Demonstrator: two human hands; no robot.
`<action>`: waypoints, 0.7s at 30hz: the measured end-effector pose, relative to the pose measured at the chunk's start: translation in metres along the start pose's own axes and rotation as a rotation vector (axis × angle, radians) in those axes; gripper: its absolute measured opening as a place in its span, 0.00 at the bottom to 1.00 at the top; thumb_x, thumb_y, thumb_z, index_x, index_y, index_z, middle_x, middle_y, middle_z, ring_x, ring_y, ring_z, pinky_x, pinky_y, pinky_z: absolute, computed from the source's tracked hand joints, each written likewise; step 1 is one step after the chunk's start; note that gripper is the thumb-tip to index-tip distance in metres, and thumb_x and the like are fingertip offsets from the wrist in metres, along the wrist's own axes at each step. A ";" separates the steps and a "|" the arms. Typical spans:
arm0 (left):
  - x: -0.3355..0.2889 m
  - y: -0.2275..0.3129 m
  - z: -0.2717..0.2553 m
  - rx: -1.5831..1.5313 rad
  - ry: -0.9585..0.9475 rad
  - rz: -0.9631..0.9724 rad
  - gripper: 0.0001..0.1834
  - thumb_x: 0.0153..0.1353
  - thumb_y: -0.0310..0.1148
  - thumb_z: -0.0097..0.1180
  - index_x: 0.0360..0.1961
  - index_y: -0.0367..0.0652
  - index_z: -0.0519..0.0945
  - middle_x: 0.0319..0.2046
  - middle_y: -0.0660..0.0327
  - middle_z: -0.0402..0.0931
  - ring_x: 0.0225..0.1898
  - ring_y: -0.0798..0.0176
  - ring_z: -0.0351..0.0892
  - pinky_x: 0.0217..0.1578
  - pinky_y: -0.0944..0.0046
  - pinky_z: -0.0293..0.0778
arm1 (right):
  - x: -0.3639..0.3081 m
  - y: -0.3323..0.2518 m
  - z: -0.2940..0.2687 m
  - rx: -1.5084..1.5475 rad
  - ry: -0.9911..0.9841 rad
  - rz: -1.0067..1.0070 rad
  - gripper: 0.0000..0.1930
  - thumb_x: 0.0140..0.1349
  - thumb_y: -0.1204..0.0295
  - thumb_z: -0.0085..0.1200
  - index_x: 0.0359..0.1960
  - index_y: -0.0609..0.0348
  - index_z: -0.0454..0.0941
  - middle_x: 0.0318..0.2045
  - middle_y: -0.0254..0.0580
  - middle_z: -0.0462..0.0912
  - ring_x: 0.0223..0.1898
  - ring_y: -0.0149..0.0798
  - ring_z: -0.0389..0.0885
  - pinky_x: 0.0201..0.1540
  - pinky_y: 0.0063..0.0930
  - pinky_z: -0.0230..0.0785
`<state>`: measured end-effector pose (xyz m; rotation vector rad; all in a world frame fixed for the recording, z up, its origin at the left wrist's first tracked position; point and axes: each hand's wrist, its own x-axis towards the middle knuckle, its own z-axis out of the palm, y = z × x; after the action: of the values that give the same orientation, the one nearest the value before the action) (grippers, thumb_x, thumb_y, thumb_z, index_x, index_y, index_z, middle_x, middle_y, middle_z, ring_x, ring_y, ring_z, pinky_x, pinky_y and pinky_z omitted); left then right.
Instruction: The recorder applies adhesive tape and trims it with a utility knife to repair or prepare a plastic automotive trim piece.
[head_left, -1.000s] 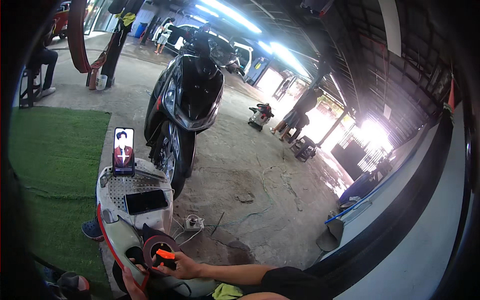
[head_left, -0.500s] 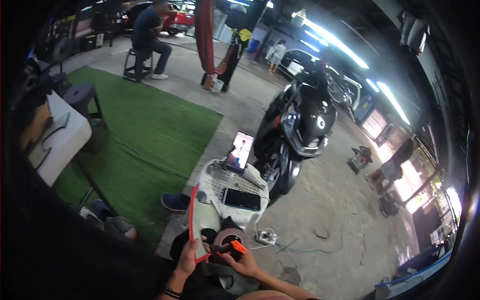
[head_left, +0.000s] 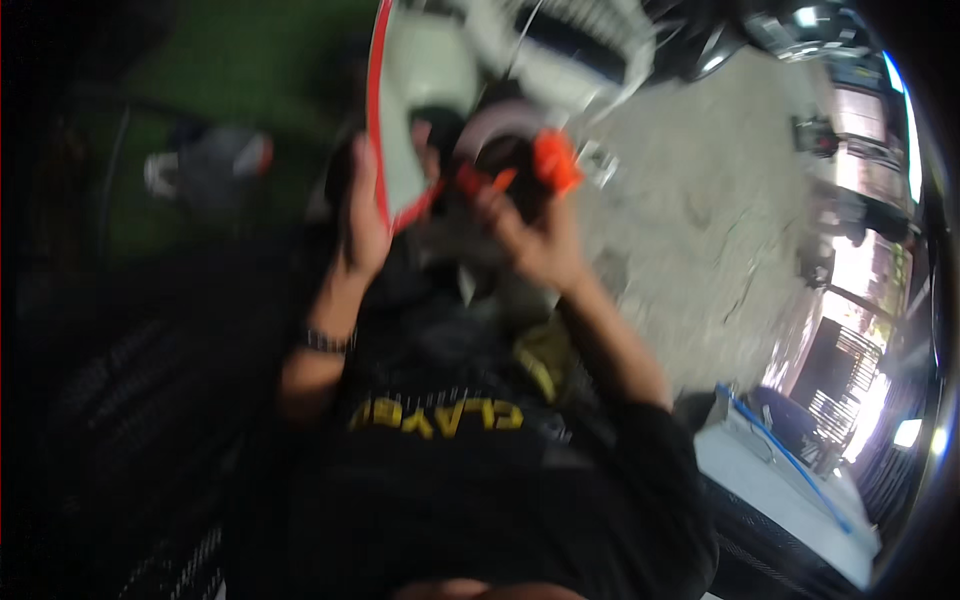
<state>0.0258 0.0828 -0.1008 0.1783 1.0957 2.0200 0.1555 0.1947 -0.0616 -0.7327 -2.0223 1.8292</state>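
Note:
My left hand (head_left: 365,220) grips the lower end of a pale grey-green curved panel (head_left: 405,150) that stands upright, with a bright red strip along its left and bottom edges. To its right, my right hand (head_left: 545,240) is closed on a bright orange tool (head_left: 556,162), too blurred to tell its kind. A small dark red piece (head_left: 468,180) shows by its fingertips, near the panel's lower corner. Just beyond the hands, a pinkish-brown ring-shaped thing (head_left: 500,118) lies partly hidden behind them.
A white plastic stool (head_left: 630,75) stands at the top with a dark phone (head_left: 570,45) on it. A white power strip (head_left: 600,162) lies on the concrete floor. At lower right is a pale surface (head_left: 780,480) with a blue edge. Green matting (head_left: 230,60) spreads at upper left.
My view has tipped down, bringing my torso in and shifting the hands, panel and stool up in the picture. Both hands keep hold of the panel and the orange tool.

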 end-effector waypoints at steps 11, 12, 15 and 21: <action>-0.006 -0.003 -0.012 0.084 -0.075 -0.059 0.28 0.65 0.52 0.27 0.47 0.37 0.68 0.31 0.59 0.74 0.27 0.71 0.72 0.25 0.73 0.67 | 0.014 0.019 -0.003 -0.030 -0.131 -0.125 0.09 0.58 0.73 0.55 0.37 0.65 0.75 0.31 0.36 0.76 0.33 0.30 0.74 0.36 0.23 0.67; -0.005 -0.002 -0.010 0.061 -0.069 -0.025 0.28 0.65 0.51 0.28 0.47 0.37 0.69 0.31 0.59 0.74 0.27 0.71 0.72 0.26 0.73 0.68 | 0.017 0.016 -0.001 -0.011 -0.106 -0.088 0.09 0.58 0.72 0.55 0.36 0.65 0.75 0.30 0.35 0.77 0.32 0.29 0.74 0.35 0.22 0.67; -0.001 0.005 0.002 0.044 0.014 0.001 0.30 0.63 0.52 0.29 0.46 0.34 0.68 0.30 0.54 0.71 0.25 0.68 0.70 0.21 0.73 0.65 | 0.020 0.014 -0.002 -0.030 -0.114 -0.085 0.09 0.58 0.70 0.56 0.35 0.64 0.75 0.28 0.34 0.77 0.30 0.28 0.74 0.34 0.21 0.67; 0.008 0.014 -0.005 0.063 -0.075 -0.039 0.29 0.64 0.52 0.28 0.44 0.33 0.68 0.30 0.51 0.70 0.27 0.66 0.70 0.21 0.71 0.66 | 0.035 0.005 -0.012 0.051 -0.225 0.037 0.10 0.59 0.68 0.56 0.36 0.63 0.76 0.26 0.31 0.77 0.28 0.25 0.73 0.31 0.19 0.66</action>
<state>0.0095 0.0813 -0.0950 0.2612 1.1074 1.9297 0.1347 0.2244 -0.0686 -0.5758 -2.1004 2.0576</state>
